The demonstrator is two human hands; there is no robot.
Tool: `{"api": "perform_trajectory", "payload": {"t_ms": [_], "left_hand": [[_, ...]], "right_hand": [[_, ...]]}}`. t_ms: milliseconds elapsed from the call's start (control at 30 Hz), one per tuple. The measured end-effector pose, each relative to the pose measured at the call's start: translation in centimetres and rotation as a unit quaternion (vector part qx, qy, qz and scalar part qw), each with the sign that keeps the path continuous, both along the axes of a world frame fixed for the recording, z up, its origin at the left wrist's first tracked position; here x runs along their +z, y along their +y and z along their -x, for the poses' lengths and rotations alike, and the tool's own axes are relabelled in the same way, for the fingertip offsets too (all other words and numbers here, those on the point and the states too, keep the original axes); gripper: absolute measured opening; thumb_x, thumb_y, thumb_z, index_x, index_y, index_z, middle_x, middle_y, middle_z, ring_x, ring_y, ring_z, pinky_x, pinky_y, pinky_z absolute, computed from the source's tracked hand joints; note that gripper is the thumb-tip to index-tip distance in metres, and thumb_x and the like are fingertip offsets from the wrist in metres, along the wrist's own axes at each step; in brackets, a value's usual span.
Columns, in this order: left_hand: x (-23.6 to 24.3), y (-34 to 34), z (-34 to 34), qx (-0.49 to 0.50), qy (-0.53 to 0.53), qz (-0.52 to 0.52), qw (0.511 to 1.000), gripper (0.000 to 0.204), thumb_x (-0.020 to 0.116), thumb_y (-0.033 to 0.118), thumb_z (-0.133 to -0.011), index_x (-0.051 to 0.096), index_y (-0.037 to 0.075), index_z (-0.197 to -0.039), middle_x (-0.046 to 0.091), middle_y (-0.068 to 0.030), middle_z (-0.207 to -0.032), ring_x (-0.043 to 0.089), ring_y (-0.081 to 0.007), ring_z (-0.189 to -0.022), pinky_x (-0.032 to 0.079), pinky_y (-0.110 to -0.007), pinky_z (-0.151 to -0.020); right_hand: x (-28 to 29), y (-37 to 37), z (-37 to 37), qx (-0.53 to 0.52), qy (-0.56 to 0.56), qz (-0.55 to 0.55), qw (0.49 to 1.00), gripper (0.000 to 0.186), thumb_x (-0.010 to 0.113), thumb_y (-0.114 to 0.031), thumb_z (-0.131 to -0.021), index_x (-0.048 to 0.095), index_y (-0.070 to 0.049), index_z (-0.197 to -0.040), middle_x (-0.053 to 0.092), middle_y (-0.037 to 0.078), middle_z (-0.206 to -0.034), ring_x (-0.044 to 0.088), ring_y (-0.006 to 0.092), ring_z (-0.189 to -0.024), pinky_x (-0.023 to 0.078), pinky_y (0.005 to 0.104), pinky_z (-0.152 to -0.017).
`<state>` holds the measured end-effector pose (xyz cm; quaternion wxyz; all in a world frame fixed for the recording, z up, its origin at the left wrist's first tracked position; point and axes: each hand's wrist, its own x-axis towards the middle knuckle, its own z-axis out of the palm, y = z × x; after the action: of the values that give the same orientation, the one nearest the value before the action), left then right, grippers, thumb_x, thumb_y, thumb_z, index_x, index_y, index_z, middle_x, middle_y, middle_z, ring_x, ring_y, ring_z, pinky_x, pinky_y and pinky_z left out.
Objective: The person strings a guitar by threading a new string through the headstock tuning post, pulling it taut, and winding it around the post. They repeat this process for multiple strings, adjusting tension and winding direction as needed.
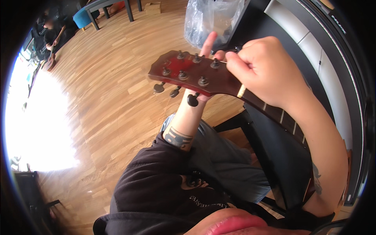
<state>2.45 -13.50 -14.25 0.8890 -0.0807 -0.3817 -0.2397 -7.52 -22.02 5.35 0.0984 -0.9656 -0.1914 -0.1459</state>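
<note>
The neck (pixel 274 112) rose from lower right to the headstock (pixel 190 67), mid-view; a hard pull could have swung both. The right hand (pixel 268 66), its forearm arched, closed fist-like above the nut (pixel 241 91); whether it held anything was unclear. A slip might have struck a post (pixel 215 64). The left hand (pixel 208 45), behind the headstock, extended one finger; its grip was hidden.

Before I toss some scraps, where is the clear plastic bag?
The clear plastic bag is at the top of the head view, slightly right of centre, beyond the guitar headstock.
</note>
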Motion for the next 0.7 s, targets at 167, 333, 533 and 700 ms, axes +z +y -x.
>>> {"api": "perform_trajectory", "payload": {"t_ms": [167, 333, 533, 700], "left_hand": [[-1.2, -2.4, -1.6, -0.128, -0.059, 0.136, 0.981, 0.058, 0.051, 0.026, -0.107, 0.029, 0.017, -0.16, 0.062, -0.0102, -0.126, 0.061, -0.0233, -0.121, 0.05, -0.045, -0.107], [-0.7, -0.7, -0.1, 0.003, -0.003, -0.016, 1.0, 0.064, 0.049, 0.033, -0.106, 0.022, 0.016, -0.161, 0.053, -0.0188, -0.141, 0.059, -0.0321, -0.125, 0.053, -0.048, -0.104], [0.6, -1.3, 0.1, -0.081, 0.069, -0.038, 0.994, 0.09, 0.068, 0.028, -0.097, 0.009, 0.009, -0.162, 0.059, -0.0236, -0.133, 0.067, -0.0325, -0.113, 0.063, -0.044, -0.088], [-0.8, -0.8, -0.8, -0.069, 0.021, -0.04, 0.997, 0.082, 0.063, 0.037, -0.099, 0.018, 0.009, -0.162, 0.061, -0.0161, -0.123, 0.063, -0.0288, -0.117, 0.053, -0.048, -0.104]], "right_hand": [[-0.4, -0.4, -0.4, 0.029, -0.031, -0.015, 0.999, 0.037, 0.063, -0.021, -0.088, 0.063, 0.002, -0.059, 0.052, 0.02, -0.052, 0.055, 0.0339, -0.045, 0.044, 0.0402, -0.048], [-0.5, -0.2, -0.4, 0.017, 0.011, -0.032, 0.999, 0.037, 0.063, -0.011, -0.092, 0.054, 0.006, -0.061, 0.044, 0.017, -0.052, 0.044, 0.0264, -0.044, 0.032, 0.0397, -0.047], [-0.5, -0.6, -0.3, 0.032, -0.015, -0.026, 0.999, 0.037, 0.063, -0.01, -0.093, 0.054, 0.006, -0.06, 0.044, 0.016, -0.051, 0.045, 0.0252, -0.044, 0.032, 0.0383, -0.047], [-0.3, -0.5, 0.1, 0.007, -0.011, -0.001, 1.0, 0.038, 0.063, -0.01, -0.093, 0.053, 0.006, -0.06, 0.044, 0.014, -0.051, 0.046, 0.0247, -0.045, 0.032, 0.0382, -0.047]]}}
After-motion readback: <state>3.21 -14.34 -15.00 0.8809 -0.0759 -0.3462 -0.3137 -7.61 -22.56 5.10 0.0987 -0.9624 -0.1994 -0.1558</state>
